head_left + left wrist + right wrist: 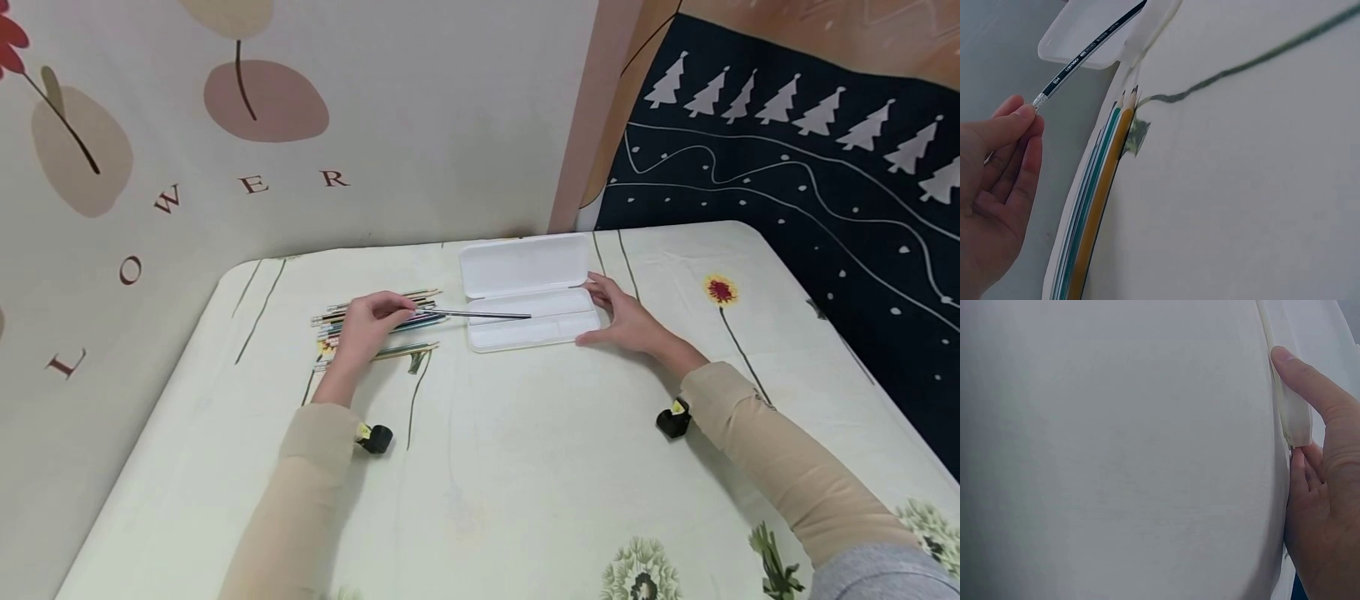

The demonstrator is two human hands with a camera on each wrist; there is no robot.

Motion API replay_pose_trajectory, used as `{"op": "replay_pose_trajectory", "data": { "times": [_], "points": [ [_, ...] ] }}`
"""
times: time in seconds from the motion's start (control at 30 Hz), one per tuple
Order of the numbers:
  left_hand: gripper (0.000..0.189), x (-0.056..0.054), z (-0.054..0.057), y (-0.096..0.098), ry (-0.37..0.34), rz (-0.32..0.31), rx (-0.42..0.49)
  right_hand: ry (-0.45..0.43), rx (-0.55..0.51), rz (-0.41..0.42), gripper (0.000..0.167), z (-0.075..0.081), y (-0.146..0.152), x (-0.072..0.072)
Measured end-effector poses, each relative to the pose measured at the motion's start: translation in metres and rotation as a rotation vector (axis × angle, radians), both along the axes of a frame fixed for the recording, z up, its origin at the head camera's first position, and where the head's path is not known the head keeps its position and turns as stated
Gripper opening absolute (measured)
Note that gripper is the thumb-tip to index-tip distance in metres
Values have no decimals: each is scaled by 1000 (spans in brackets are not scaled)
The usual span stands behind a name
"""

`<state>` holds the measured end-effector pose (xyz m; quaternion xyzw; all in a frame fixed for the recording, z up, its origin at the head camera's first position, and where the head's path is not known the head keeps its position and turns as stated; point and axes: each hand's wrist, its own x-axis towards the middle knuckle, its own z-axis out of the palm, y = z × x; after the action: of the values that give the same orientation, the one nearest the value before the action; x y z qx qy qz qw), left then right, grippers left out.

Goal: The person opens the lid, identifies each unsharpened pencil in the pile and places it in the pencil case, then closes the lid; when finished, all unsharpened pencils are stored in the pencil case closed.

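Note:
My left hand (369, 323) pinches a dark pencil (487, 315) by its metal-banded end, between thumb and fingertips. The other end of this pencil reaches over a white pencil case (525, 337), which lies with its lid (525, 265) raised at the back. In the left wrist view the pencil (1085, 55) shows pale lettering along its barrel. My right hand (628, 323) holds the case's right end, with the thumb at the front corner and the fingers at the back. The right wrist view shows that thumb against the edge of the case (1298, 422).
Several loose pencils (408, 350) lie on the cloth beneath and beside my left hand, left of the case. A yellow pencil (1105, 194) is among them. The flower-printed tablecloth (510, 450) covers the table, which meets a printed wall hanging (450, 167) at the back.

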<state>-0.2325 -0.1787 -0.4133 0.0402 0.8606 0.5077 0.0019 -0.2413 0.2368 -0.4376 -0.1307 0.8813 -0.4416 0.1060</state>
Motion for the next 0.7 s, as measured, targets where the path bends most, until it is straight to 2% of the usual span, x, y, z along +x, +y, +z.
{"op": "replay_pose_trajectory", "data": {
  "times": [0.4, 0.7],
  "points": [
    [15, -8, -7, 36, 5, -93, 30, -7, -10, 1, 116, 3, -1, 1],
    [12, -13, -12, 57, -19, -105, 1, -16, -8, -8, 117, 1, 0, -1]
  ]
}}
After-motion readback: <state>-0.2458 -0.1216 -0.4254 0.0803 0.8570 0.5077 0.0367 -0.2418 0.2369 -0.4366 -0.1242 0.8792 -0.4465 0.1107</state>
